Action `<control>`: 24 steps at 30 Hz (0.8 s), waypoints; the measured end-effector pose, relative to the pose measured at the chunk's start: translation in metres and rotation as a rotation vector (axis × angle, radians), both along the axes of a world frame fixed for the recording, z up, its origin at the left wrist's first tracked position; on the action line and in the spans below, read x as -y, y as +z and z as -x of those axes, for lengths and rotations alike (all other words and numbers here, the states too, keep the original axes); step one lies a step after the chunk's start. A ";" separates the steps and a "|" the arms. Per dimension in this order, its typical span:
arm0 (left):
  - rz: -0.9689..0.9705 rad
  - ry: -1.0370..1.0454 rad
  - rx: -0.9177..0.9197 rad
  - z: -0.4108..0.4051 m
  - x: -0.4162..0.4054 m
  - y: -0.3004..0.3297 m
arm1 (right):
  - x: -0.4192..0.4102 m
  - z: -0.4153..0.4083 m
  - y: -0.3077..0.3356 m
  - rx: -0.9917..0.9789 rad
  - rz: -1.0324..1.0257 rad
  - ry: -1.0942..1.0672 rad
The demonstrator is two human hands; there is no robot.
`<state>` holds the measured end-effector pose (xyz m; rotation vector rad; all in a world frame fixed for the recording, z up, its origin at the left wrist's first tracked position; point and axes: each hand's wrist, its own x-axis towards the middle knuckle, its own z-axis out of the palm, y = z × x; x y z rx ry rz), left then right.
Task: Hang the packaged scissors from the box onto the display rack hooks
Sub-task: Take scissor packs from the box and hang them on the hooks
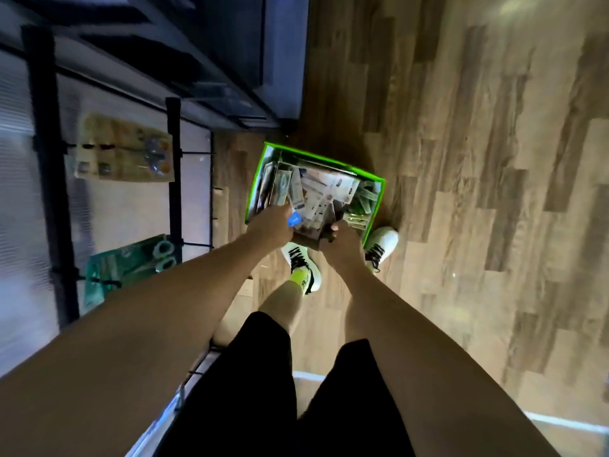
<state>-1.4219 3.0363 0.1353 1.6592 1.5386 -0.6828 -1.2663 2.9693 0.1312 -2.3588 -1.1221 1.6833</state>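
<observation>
A green-edged box (379, 192) stands on the wooden floor in front of my feet, filled with several packaged scissors (316, 192). My left hand (272, 227) reaches into its near left side and holds a package with a blue part (294, 220). My right hand (341, 247) grips the box's near edge at a brown flap. On the left, the black display rack (44, 153) carries hung scissors packs: a yellowish pack (127, 150) higher up and a green pack (131, 265) lower down.
Dark shelving (211, 54) stands beyond the rack at the top. Wood-plank floor (478, 159) spreads to the right. My white shoes (382, 245) stand right behind the box. The rack's bare black hooks (197, 153) jut out towards the box.
</observation>
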 end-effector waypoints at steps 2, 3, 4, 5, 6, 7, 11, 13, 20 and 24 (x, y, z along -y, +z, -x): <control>-0.002 0.017 -0.009 -0.001 0.004 -0.030 | -0.006 -0.005 -0.032 -0.003 0.006 -0.034; -0.004 0.020 -0.011 0.000 0.006 -0.044 | -0.009 -0.008 -0.048 -0.006 0.016 -0.044; 0.000 0.019 -0.016 0.000 0.008 -0.061 | -0.013 -0.010 -0.066 -0.015 0.036 -0.057; 0.011 0.011 -0.024 0.000 0.010 -0.076 | -0.015 -0.012 -0.082 -0.018 0.053 -0.063; 0.026 0.012 -0.031 0.000 0.011 -0.088 | -0.016 -0.013 -0.095 -0.020 0.058 -0.064; 0.041 0.020 -0.039 0.001 0.010 -0.105 | -0.018 -0.013 -0.113 -0.020 0.059 -0.051; 0.064 0.019 -0.077 0.000 0.006 -0.164 | -0.016 -0.009 -0.172 -0.024 0.027 0.036; 0.065 -0.021 -0.080 -0.001 0.006 -0.193 | -0.015 -0.007 -0.201 -0.002 0.032 0.012; -0.013 -0.140 -0.034 -0.013 0.003 -0.261 | -0.027 -0.004 -0.285 0.049 -0.065 -0.120; -0.065 -0.069 -0.022 -0.022 0.000 -0.285 | -0.042 -0.007 -0.321 0.001 -0.061 -0.172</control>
